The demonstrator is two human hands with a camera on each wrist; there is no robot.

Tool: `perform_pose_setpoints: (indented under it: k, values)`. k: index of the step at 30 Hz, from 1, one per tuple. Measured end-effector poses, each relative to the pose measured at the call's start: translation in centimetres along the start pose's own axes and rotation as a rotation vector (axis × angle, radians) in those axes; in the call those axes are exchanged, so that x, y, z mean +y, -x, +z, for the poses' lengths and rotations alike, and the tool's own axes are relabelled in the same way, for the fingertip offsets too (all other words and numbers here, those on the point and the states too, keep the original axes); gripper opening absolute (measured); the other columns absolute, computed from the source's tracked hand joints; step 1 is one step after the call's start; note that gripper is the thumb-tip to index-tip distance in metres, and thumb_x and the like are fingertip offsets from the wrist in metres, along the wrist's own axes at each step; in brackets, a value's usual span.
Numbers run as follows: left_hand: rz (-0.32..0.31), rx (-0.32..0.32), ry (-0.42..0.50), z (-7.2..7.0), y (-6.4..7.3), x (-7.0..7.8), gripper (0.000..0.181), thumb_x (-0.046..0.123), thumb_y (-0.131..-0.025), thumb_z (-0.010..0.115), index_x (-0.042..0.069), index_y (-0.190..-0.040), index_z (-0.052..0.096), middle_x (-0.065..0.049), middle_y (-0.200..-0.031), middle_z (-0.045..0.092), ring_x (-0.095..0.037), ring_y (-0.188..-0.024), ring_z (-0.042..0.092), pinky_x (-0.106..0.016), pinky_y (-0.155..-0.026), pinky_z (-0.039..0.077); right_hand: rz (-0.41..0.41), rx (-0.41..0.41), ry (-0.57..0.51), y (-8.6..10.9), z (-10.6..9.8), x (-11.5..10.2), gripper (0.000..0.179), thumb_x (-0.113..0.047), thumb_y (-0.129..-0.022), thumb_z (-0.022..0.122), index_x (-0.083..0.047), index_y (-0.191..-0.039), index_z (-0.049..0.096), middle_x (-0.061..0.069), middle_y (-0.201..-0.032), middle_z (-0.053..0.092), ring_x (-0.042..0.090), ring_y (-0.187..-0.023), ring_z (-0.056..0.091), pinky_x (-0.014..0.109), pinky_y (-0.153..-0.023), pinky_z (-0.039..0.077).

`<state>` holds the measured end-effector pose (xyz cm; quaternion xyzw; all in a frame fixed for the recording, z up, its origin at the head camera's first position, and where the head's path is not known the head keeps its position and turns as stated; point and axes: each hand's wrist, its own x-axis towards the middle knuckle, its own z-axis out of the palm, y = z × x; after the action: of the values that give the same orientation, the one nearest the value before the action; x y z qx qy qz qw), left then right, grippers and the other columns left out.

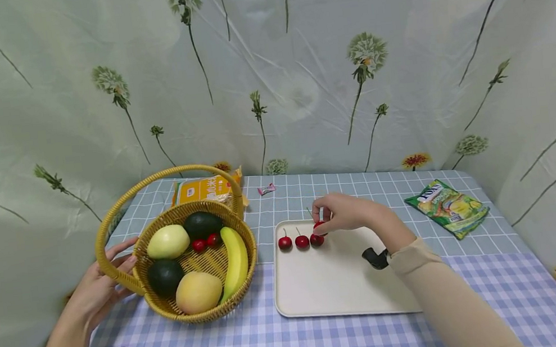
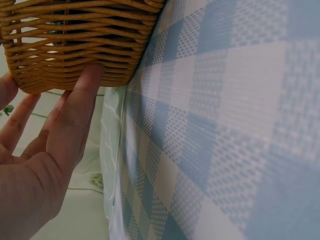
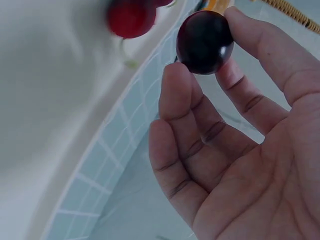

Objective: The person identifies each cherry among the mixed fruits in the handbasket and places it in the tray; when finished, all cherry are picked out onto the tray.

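Note:
My right hand (image 1: 344, 212) pinches a dark red cherry (image 3: 205, 42) between thumb and fingertips, over the back of the cream tray (image 1: 320, 288). Three more cherries (image 1: 302, 242) with upright stems sit in a row on the tray, the rightmost right by the pinched one. At the left, my left hand (image 1: 99, 285) touches the side of the yellow wicker basket (image 1: 206, 315), near the foot of its handle, its fingers fairly straight against the weave (image 2: 75, 57). Inside lie a banana (image 1: 235, 260), a peach (image 1: 199, 292), a pale green fruit (image 1: 168, 242), two dark oval fruits (image 1: 203, 225) and two cherries (image 1: 199, 245).
Behind the basket lies an orange snack packet (image 1: 203, 190), with a small pink wrapped sweet (image 1: 266, 189) to its right. A green Fox's bag (image 1: 447, 208) lies at the back right. A dandelion-print curtain (image 1: 299, 81) hangs behind the checked tablecloth (image 1: 255, 345).

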<state>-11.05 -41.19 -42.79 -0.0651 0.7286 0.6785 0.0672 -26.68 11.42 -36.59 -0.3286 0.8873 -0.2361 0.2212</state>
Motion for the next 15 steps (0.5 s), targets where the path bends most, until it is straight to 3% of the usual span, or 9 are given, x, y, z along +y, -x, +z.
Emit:
perform_pose_setpoints:
  k: [7,15]
  values:
    - [-0.007,0.006,-0.002,0.1,0.0,0.0,0.046,0.022,-0.113,0.057,0.034,-0.156,0.05,0.019,-0.115,0.071,-0.004,-0.101,0.07,-0.033,-0.081,0.062,0.059,0.043,-0.036,1.6,0.6,2.3,0.02,-0.027,-0.096,0.081,-0.015,-0.097,0.064,0.002,-0.087,0.068,0.015,-0.078,0.059,0.032,-0.072,0.046]
    - [-0.01,0.008,-0.01,0.1,0.0,-0.1,0.046,0.023,-0.113,0.057,0.035,-0.157,0.049,0.02,-0.115,0.07,-0.004,-0.102,0.07,-0.032,-0.081,0.062,0.102,0.035,-0.077,2.2,1.6,4.1,0.019,-0.026,-0.097,0.08,-0.013,-0.097,0.065,0.003,-0.084,0.069,0.015,-0.072,0.06,0.032,-0.069,0.045]
